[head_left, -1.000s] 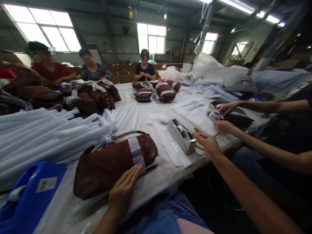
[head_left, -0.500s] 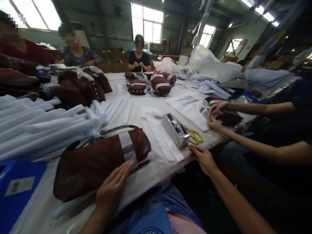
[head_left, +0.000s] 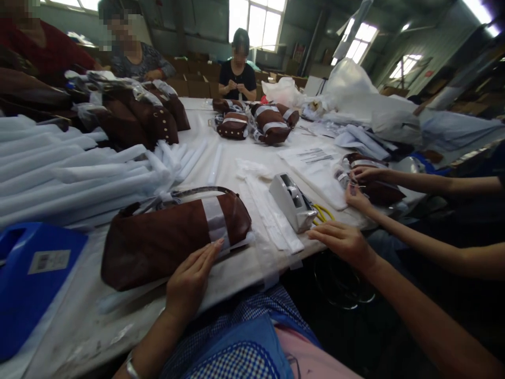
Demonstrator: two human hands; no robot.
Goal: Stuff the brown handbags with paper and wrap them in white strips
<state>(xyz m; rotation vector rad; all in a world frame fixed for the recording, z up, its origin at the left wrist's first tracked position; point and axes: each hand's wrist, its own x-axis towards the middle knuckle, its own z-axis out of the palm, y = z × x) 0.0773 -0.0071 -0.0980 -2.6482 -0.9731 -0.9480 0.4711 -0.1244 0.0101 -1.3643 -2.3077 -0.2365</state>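
A brown leather handbag (head_left: 165,239) lies on its side on the white table (head_left: 236,273) in front of me, with a white paper band (head_left: 215,221) wrapped round it. My left hand (head_left: 191,281) rests flat against the bag's lower edge, fingers stretched toward the band. My right hand (head_left: 343,242) hovers palm down at the table's edge, fingers spread, just right of a grey tape dispenser (head_left: 292,202). Yellow scissors (head_left: 322,213) lie beside the dispenser.
White paper rolls (head_left: 71,168) are piled at the left, near a blue plastic object (head_left: 31,279). More wrapped brown bags (head_left: 256,123) sit farther up the table. A neighbour's two hands (head_left: 361,187) work on a bag at my right; three people sit at the far side.
My right hand drew back from the tape dispenser to the table edge, then moved up toward it again. My left hand stayed on the bag. The view shifted slightly.
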